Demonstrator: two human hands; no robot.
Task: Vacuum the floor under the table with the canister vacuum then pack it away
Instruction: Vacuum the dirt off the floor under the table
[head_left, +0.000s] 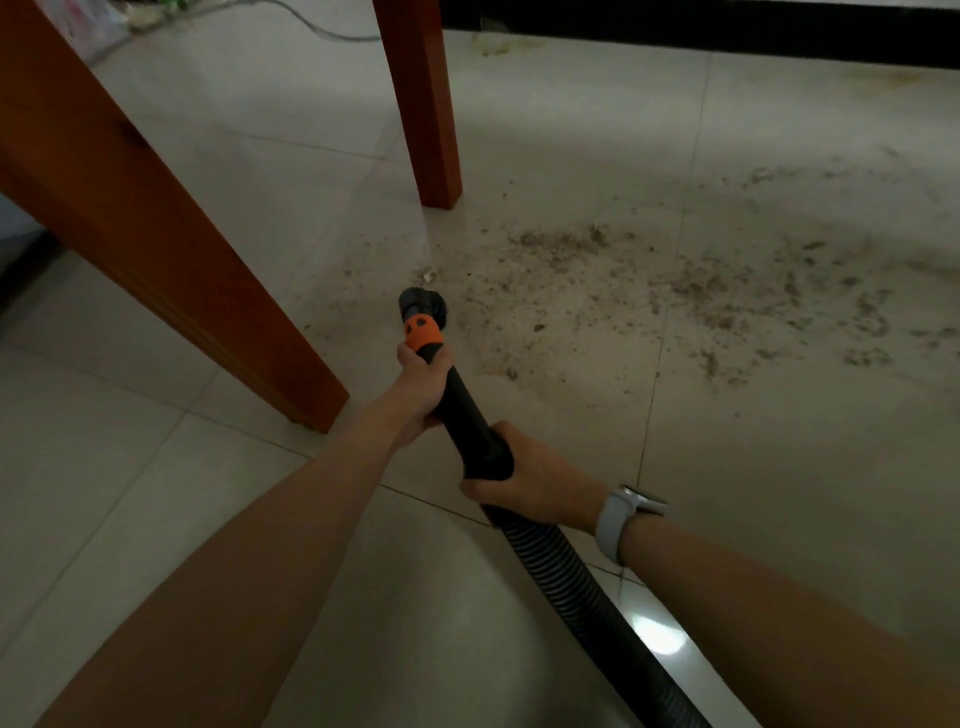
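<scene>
I hold a black vacuum wand (467, 410) with both hands. My left hand (422, 382) grips it just behind the orange collar (423, 333). My right hand (535, 483) grips the wand's thick rear end where the ribbed hose (566, 577) joins. The round black brush nozzle (423, 301) sits low over the pale tiled floor (218, 467), at the left edge of a wide scatter of brown dirt and crumbs (649, 291). The canister itself is out of view.
Two orange-brown wooden table legs stand here: a near one (171, 260) at left and a far one (426, 104) just beyond the nozzle. A dark skirting (727, 31) runs along the back. A grey cable (322, 28) and plastic bags (88, 26) lie at top left.
</scene>
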